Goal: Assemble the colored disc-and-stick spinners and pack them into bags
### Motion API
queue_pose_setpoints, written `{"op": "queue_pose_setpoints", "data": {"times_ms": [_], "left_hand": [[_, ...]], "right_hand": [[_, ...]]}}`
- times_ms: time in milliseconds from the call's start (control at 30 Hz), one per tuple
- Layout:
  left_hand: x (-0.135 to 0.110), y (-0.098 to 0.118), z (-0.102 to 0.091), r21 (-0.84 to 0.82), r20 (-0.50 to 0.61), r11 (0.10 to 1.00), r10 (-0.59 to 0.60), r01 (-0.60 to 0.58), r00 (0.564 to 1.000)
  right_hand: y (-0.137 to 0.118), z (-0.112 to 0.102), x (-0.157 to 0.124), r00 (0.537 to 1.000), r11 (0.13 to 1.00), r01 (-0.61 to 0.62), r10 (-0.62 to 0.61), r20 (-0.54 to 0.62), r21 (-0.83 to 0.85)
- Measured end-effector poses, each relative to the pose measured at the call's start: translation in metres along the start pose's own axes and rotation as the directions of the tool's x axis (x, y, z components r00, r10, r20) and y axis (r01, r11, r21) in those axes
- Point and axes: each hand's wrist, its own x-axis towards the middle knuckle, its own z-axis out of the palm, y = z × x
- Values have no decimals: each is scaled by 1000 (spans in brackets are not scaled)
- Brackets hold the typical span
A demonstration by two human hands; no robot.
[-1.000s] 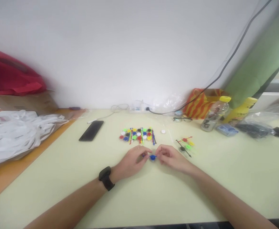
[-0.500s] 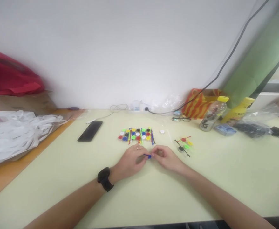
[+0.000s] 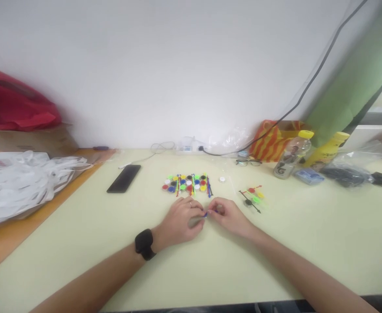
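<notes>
My left hand (image 3: 186, 219), with a ring and a black watch, is closed in a pinch on a small blue round piece (image 3: 206, 214) just above the table. Against it, the fingertips of my right hand (image 3: 226, 216) are pressed together on a thin blue arrow (image 3: 216, 211), mostly hidden by the fingers. Beyond my hands lie rows of coloured discs (image 3: 183, 188) with thin coloured arrows (image 3: 193, 184) among them. To the right are several arrows joined to discs, among them a black arrow spinner (image 3: 248, 202). One white disc (image 3: 222, 179) sits apart.
A black phone (image 3: 124, 178) lies at the left, near white bags (image 3: 31, 182). At the back stand a power strip (image 3: 189, 148), glasses (image 3: 248, 162), a clear bottle (image 3: 293, 154), a yellow bottle (image 3: 326, 150) and a striped bag (image 3: 266, 141).
The blue arrow's visible end has shifted from the left fingers to behind the right fingertips. My left hand has moved slightly right; the rows of pieces are unchanged.
</notes>
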Motion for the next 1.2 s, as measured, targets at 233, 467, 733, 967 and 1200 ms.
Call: {"op": "queue_pose_setpoints", "data": {"times_ms": [233,467,733,967,1200], "left_hand": [[1,-5,-5,-147,-185,983,-133,106,974],[2,-14,-3,-193,-281,965,-229,179,932],[3,-16,0,-226,-266,952,-265,207,927],[4,-20,3,-299,-260,920,-334,254,906],[5,-22,3,-312,-252,912,-349,266,902]], "right_hand": [[-5,-10,-4,994,995,-21,11,-105,-101],[-24,-29,-10,988,980,-109,89,127,164],[10,-59,4,931,825,23,-224,-289,-564],[40,-75,8,924,584,-54,-279,-263,-810],[46,-67,5,971,522,-18,-195,-140,-853]]}}
